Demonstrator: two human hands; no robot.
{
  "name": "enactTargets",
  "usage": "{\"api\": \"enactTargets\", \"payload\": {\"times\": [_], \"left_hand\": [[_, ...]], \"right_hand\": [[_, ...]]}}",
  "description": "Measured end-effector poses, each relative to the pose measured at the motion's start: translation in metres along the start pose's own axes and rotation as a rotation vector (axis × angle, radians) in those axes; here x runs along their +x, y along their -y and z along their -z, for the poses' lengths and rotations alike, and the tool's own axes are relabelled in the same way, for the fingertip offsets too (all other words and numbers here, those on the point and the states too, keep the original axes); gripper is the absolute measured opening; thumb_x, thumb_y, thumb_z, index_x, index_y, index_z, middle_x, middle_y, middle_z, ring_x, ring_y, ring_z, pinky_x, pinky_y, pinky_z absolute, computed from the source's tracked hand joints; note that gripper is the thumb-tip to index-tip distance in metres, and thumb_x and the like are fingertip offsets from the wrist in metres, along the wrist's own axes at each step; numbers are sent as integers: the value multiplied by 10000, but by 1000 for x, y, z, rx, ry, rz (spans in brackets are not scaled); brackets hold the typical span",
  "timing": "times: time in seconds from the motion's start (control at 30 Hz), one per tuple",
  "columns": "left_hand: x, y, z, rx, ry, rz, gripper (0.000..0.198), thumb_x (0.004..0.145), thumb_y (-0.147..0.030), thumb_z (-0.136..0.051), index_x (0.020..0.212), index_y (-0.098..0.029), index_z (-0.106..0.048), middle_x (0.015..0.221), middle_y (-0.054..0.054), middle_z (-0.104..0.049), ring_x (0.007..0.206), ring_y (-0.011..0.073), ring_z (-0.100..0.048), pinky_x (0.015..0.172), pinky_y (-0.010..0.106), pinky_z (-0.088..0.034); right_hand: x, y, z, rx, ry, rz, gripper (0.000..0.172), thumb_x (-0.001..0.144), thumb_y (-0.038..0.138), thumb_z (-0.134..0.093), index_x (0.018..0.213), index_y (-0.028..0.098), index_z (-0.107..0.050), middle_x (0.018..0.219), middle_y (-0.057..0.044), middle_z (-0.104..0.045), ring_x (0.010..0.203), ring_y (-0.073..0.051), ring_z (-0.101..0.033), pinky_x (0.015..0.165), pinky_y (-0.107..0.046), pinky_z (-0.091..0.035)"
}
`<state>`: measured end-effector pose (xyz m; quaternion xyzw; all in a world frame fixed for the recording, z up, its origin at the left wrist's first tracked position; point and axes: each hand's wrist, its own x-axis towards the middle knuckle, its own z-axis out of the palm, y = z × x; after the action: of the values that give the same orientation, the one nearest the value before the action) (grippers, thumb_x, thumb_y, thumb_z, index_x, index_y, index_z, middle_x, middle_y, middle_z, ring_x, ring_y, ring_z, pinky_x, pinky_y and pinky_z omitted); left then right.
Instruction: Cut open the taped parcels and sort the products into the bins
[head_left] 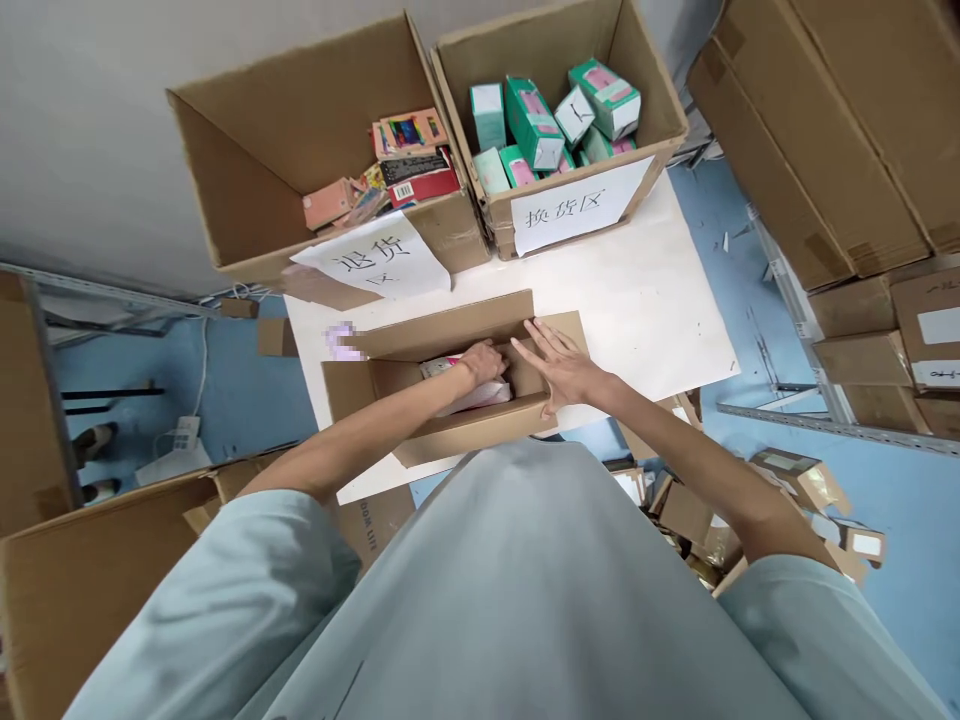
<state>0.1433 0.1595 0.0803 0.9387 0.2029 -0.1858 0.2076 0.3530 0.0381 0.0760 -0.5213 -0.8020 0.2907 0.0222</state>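
An open cardboard box sits on the white table near my body, its flaps folded outward. Inside lies a white plastic package with a bit of pink on it. My left hand reaches into the box, its fingers curled on the package; the fingertips are partly hidden. At the box's right end rests my right hand, fingers stretched out over the end wall and flap, thumb down by the near corner.
Behind stand two large labelled cartons: the left carton holds several colourful boxes, the right carton several green-and-pink boxes. Shelving with brown cartons rises at right. Loose boxes lie below the white table.
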Motion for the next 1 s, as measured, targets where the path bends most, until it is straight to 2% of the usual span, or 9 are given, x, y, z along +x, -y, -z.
{"api": "enactTargets", "payload": {"times": [0.13,0.23,0.43,0.5,0.6,0.67,0.73,0.87,1.0], "left_hand": [[-44,14,31,145,79,27,235,988,13,-640,1033,-129,-822,1193,211,-839,1236,328,-766,1018,383,-546],[-85,19,57,205,18,67,265,1052,-19,-566,1139,-124,-793,1271,212,-804,1253,327,-750,943,368,-565],[-165,32,100,-158,-478,238,166,1075,-362,-682,1053,-212,-752,1080,123,-793,919,295,-749,760,356,-534],[-188,35,108,-374,-670,284,239,1030,-471,-743,997,-235,-766,968,82,-803,824,276,-726,720,344,-521],[-214,34,112,-748,-948,353,371,934,-607,-842,973,-240,-804,885,60,-820,776,255,-735,697,323,-557],[-222,28,109,-998,-1114,394,452,843,-643,-928,965,-224,-810,925,76,-846,826,259,-776,724,322,-609],[-223,19,103,-1249,-1239,408,544,758,-652,-1002,996,-208,-798,1014,101,-868,904,271,-813,779,339,-656],[-211,-7,86,-1668,-1300,271,730,718,-608,-1067,1243,-218,-743,1253,139,-863,1085,295,-850,923,400,-705],[-198,-34,69,-1816,-1299,168,793,737,-519,-1088,1374,-263,-691,1427,137,-820,1237,303,-834,1031,423,-706]], "right_hand": [[-1,3,3,10,22,-21,1775,618,687,-1093,1898,202,37,1918,-222,265,1808,-465,190,1467,-648,-22],[-1,9,10,21,63,-54,1758,622,738,-1075,1900,178,-5,1921,-251,232,1805,-461,203,1464,-648,-26],[-2,20,33,124,59,-110,1741,572,721,-1096,1887,101,-139,1923,-349,-9,1819,-491,45,1454,-702,-128],[-5,23,43,252,-53,-130,1635,634,692,-1078,1889,147,-182,1921,-329,-149,1818,-483,-110,1445,-704,-221],[-6,36,61,512,-399,-212,1315,845,719,-931,1876,234,-275,1884,-263,-361,1760,-445,-370,1417,-690,-348],[-3,53,73,700,-634,-260,1230,898,780,-852,1863,252,-302,1831,-255,-470,1698,-431,-493,1382,-688,-420],[4,76,87,869,-776,-271,1249,874,810,-864,1852,261,-316,1780,-258,-541,1631,-425,-585,1327,-677,-501],[21,129,118,1070,-849,-178,1108,906,750,-881,1794,277,-415,1640,-225,-687,1403,-378,-769,1224,-623,-612],[38,163,147,1130,-904,-71,1001,887,729,-911,1688,252,-548,1348,-156,-835,1218,-325,-824,1133,-532,-672]]}}
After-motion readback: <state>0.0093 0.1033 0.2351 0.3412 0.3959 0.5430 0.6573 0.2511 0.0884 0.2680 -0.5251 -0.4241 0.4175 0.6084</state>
